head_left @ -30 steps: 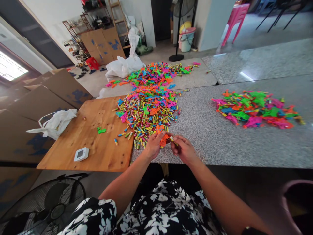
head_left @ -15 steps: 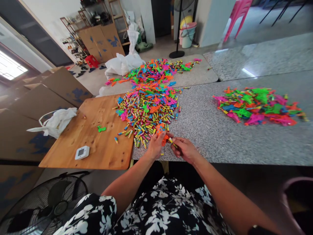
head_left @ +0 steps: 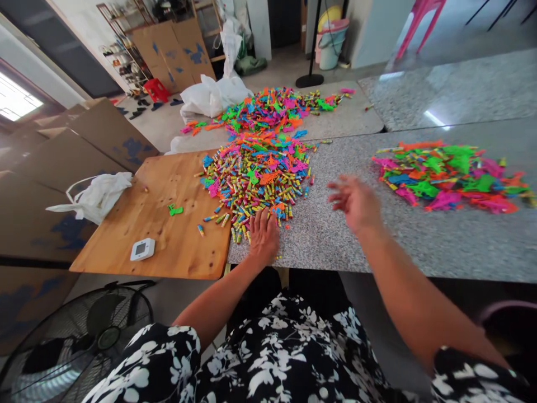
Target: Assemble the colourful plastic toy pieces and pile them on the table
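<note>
The left hand [head_left: 264, 235] lies palm down at the lower middle of the frame, on the near edge of a big heap of small tubes and plastic toys [head_left: 255, 182]. Its fingers are stretched forward and close together; whether they grip anything beneath cannot be told. An orange toy [head_left: 278, 210] shows just beside its fingertips, on their right. The right hand [head_left: 356, 204] is right of the middle, over the grey stone table [head_left: 323, 246], well apart from the left one. It is blurred, with its fingers loosely spread and pointing toward the heap.

The heap fills the centre of the frame, bright with pink, green, orange, blue and yellow. Behind it, in the upper middle, is a back heap [head_left: 268, 109] of the same mixed pieces, near a white sack [head_left: 213, 98]. At the right of the frame lies a separate pile of toys [head_left: 448, 176].

On the left, a wooden board [head_left: 168, 182] carries a green toy [head_left: 175, 210], a small white device [head_left: 142, 249] with a dark display, and a white plastic bag [head_left: 103, 196] at its far left edge. Cardboard boxes [head_left: 92, 137] stand beyond the bag, and a black fan [head_left: 107, 336] is in the lower left corner.
</note>
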Tool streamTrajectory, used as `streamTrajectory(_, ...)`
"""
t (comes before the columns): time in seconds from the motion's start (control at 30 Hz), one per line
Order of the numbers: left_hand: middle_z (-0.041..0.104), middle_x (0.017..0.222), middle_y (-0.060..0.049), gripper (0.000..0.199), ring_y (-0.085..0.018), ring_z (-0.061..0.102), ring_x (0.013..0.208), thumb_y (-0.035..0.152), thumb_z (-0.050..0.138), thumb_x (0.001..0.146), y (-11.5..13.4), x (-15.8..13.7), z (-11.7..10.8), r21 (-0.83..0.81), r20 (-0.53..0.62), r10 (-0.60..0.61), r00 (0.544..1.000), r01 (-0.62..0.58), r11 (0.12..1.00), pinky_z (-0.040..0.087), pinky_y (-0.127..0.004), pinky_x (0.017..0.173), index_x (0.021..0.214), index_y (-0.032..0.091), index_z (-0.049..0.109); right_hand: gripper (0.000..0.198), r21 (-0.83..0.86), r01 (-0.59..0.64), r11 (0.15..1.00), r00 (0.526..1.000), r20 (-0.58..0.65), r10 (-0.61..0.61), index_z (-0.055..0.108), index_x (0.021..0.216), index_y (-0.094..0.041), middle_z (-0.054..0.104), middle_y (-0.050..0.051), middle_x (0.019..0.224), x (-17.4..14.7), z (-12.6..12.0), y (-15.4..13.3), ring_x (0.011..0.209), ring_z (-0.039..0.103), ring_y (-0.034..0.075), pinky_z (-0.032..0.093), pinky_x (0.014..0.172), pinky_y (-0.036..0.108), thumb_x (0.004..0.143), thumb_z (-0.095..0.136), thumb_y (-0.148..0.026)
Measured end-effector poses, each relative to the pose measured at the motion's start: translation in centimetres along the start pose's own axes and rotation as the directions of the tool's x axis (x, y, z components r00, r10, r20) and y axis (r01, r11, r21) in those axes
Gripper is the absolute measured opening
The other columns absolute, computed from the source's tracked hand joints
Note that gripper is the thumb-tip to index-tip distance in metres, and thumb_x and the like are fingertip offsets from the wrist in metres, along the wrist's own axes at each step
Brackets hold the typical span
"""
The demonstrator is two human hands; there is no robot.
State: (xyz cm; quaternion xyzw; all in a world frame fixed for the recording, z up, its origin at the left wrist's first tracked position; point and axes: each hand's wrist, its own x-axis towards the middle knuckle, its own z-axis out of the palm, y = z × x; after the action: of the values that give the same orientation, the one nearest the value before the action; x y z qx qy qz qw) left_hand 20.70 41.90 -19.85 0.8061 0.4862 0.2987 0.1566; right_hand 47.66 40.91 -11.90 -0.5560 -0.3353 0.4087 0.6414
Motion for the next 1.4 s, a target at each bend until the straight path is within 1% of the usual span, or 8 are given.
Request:
streamTrajectory(0.1, 0.041, 0.162, -0.020, 0.048, -0.032, 0.024, 0.158, 0.018, 0.047, 0.098, -0.9, 3.0, 0.0, 0.045, -0.089, -0.027, 0.996, 0.031, 0.999, 0.018, -0.060, 0.127, 0.145, 0.017, 0.054, 0.037, -0.504, 0.222, 0.834, 0.924, 0.382, -0.016, 0.070, 0.121, -0.024, 0.073, 0.010, 0.113, -6.1, 3.4, 3.4, 0.076, 0.067, 0.019, 0.057, 0.071, 0.035, 0.093, 0.068, -0.048)
streamTrajectory(0.2, 0.051, 0.153, -0.018, 0.044, -0.029, 0.038, 0.149, 0.018, 0.042, 0.101, -2.0, 5.6, -1.5, 0.025, -0.121, -0.034, 0.992, 0.037, 0.999, 0.028, -0.052, 0.124, 0.142, 0.016, 0.056, 0.043, -0.675, 0.479, 0.561, 0.805, 0.593, 0.027, 0.062, 0.138, -0.023, 0.058, 0.014, 0.143, -10.8, 6.5, 7.1, 0.107, 0.068, 0.026, 0.055, 0.093, 0.040, 0.097, 0.064, -0.033)
streamTrajectory(0.4, 0.068, 0.116, -0.013, 0.030, -0.030, 0.060, 0.118, 0.043, 0.061, 0.098, -3.5, 8.1, -3.4, 0.171, 0.268, 0.008, 0.963, -0.056, 0.984, 0.044, -0.044, 0.109, 0.114, 0.019, 0.072, 0.028, -0.716, 0.629, 0.304, 0.724, 0.682, 0.107, 0.068, 0.125, -0.020, 0.059, 0.016, 0.140, -9.8, 9.7, 8.8, 0.110, 0.068, 0.027, 0.054, 0.087, 0.036, 0.104, 0.051, -0.029)
streamTrajectory(0.5, 0.065, 0.121, -0.015, 0.046, -0.033, 0.059, 0.118, 0.053, 0.070, 0.091, -2.8, 8.5, -2.8, 0.261, 0.355, -0.038, 0.934, -0.060, 0.963, 0.046, -0.043, 0.102, 0.121, 0.019, 0.070, 0.022, -0.737, 0.571, 0.362, 0.761, 0.640, 0.105, 0.067, 0.117, -0.018, 0.065, 0.016, 0.126, -8.9, 9.5, 9.0, 0.103, 0.069, 0.027, 0.053, 0.085, 0.035, 0.102, 0.054, -0.027)
streamTrajectory(0.63, 0.063, 0.123, -0.017, 0.049, -0.035, 0.057, 0.120, 0.051, 0.078, 0.085, -1.8, 9.0, -1.9, 0.300, 0.352, -0.137, 0.926, 0.027, 0.954, 0.046, -0.044, 0.101, 0.119, 0.017, 0.069, 0.017, -0.697, 0.280, 0.660, 0.908, 0.415, 0.054, 0.063, 0.108, -0.020, 0.073, 0.009, 0.101, -8.1, 7.3, 9.3, 0.088, 0.070, 0.023, 0.051, 0.079, 0.035, 0.101, 0.055, -0.033)
streamTrajectory(0.8, 0.070, 0.106, -0.008, 0.018, -0.026, 0.064, 0.107, 0.024, 0.077, 0.083, -1.2, 9.2, -2.2, -0.018, 0.319, 0.014, 0.948, -0.008, 1.000, 0.047, -0.039, 0.099, 0.099, 0.020, 0.068, 0.031, -0.347, 0.014, 0.938, 0.986, 0.161, 0.045, 0.062, 0.097, -0.021, 0.073, 0.004, 0.084, -6.0, 4.9, 6.7, 0.065, 0.061, 0.017, 0.047, 0.061, 0.030, 0.093, 0.065, -0.051)
streamTrajectory(1.0, 0.065, 0.072, 0.000, 0.023, -0.012, 0.058, 0.060, 0.039, 0.064, 0.094, 1.5, 8.8, -5.7, -0.553, 0.509, 0.132, 0.851, 0.205, 0.807, 0.045, -0.024, 0.060, 0.101, 0.018, 0.069, 0.038, -0.046, -0.052, 0.998, 0.974, 0.218, 0.061, 0.069, 0.105, -0.021, 0.066, -0.002, 0.073, -4.5, 5.1, 2.3, 0.047, 0.044, 0.009, 0.033, 0.042, 0.025, 0.084, 0.075, -0.053)
streamTrajectory(1.4, 0.057, 0.065, 0.002, 0.036, -0.010, 0.046, 0.057, 0.050, 0.062, 0.094, 3.8, 9.2, -8.6, -0.512, 0.602, 0.269, 0.752, 0.106, 0.852, 0.035, -0.022, 0.055, 0.091, 0.017, 0.075, 0.034, 0.148, -0.229, 0.962, 0.922, 0.350, 0.166, 0.073, 0.099, -0.021, 0.055, -0.006, 0.061, -5.5, 5.2, 3.2, 0.044, 0.041, 0.008, 0.031, 0.040, 0.022, 0.081, 0.080, -0.049)
